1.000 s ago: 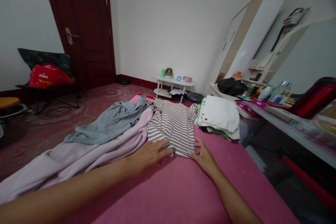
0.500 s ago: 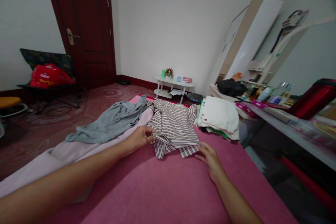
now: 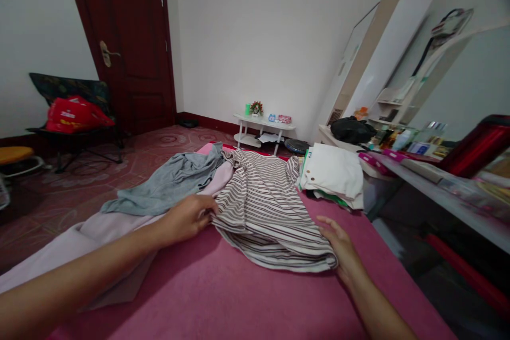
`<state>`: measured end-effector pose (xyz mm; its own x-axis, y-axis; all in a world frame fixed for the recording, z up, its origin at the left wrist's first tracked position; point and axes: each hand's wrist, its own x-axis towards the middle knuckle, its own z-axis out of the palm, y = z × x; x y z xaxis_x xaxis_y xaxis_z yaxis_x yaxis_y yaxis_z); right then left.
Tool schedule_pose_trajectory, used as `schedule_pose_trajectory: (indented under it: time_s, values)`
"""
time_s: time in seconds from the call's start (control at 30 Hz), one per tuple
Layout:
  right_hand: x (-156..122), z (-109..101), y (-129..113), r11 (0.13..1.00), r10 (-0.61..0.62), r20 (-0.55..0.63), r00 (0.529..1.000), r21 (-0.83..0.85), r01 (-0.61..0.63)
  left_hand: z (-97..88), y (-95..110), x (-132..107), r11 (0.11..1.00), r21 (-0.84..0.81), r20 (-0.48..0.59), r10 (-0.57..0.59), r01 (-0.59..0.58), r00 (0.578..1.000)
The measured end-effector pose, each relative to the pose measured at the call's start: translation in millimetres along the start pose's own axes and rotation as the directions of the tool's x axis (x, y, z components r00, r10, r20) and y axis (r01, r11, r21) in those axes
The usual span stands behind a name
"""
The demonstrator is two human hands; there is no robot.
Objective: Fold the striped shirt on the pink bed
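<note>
A striped short-sleeved shirt [image 3: 274,212], white with dark stripes, lies spread on the pink bed surface [image 3: 239,303], its hem toward me. At its left edge near the hem, my left hand [image 3: 195,218] is closed, pinching the fabric. My right hand [image 3: 345,247] rests against the shirt's lower right corner with fingers stretched out and a little apart, touching the edge. Left of the shirt lie a crumpled grey garment [image 3: 167,180] and a pale pink cloth [image 3: 91,239]. A folded stack of clothes with a white garment on top [image 3: 332,170] sits to the right.
Along the right runs a table [image 3: 422,191] with a red cylindrical object [image 3: 474,146], bottles and a black bag [image 3: 350,130]. A small white table [image 3: 263,122] stands by the far wall. At left is a folding chair [image 3: 79,87] holding a red bag [image 3: 75,114].
The shirt's lower part has been pulled toward me and spread wider, its hem now lower down. My left hand moved left and nearer; my right hand moved right and nearer, its fingers loosening.
</note>
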<state>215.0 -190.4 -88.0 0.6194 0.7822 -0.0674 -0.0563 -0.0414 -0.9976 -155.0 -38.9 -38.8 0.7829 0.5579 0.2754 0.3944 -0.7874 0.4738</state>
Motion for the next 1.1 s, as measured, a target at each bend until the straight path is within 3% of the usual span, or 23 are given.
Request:
schedule_pose_trajectory:
  time_s: [0.1,0.17,0.3,0.43,0.53,0.63,0.77,0.9,1.0,1.1]
  values:
    - [2,-9,5,0.98,0.011,0.126,0.992,-0.197,0.014,10.9,-1,-11,0.987,0.107,0.224,0.095,-0.121,0.97]
    - [2,-15,9,0.931,-0.017,0.202,0.979,-0.353,0.089,15.6,1,-17,0.982,0.123,0.284,0.106,-0.146,0.953]
    - [-11,-19,8,0.731,-0.12,0.334,0.935,-0.607,0.311,17.9,15,-17,0.983,0.16,0.208,0.05,-0.084,0.977]
    - [-34,-12,-1,0.464,-0.043,0.414,0.909,-0.798,0.386,25.4,24,-11,0.981,0.178,0.196,0.039,-0.074,0.98]
    - [-44,-8,-3,0.367,-0.001,0.447,0.894,-0.832,0.416,39.0,25,-5,0.98,0.179,0.21,0.043,-0.082,0.977]
    - [-45,-5,1,0.408,-0.031,0.456,0.889,-0.807,0.428,53.8,27,4,0.968,0.242,0.221,0.02,-0.075,0.975]
    - [-41,-2,10,0.588,-0.106,0.459,0.882,-0.686,0.428,66.5,31,18,0.933,0.355,0.278,-0.048,-0.056,0.959]
    - [-36,-1,12,0.734,-0.107,0.447,0.888,-0.567,0.374,67.9,22,26,0.954,0.297,0.316,-0.062,-0.037,0.947]
    - [-34,-5,8,0.799,-0.075,0.437,0.896,-0.512,0.317,52.5,9,27,0.981,0.193,0.279,-0.052,-0.003,0.959]
    - [-36,-12,-3,0.803,-0.081,0.4,0.913,-0.516,0.297,15.3,2,21,0.987,0.161,0.063,0.001,-0.012,0.998]
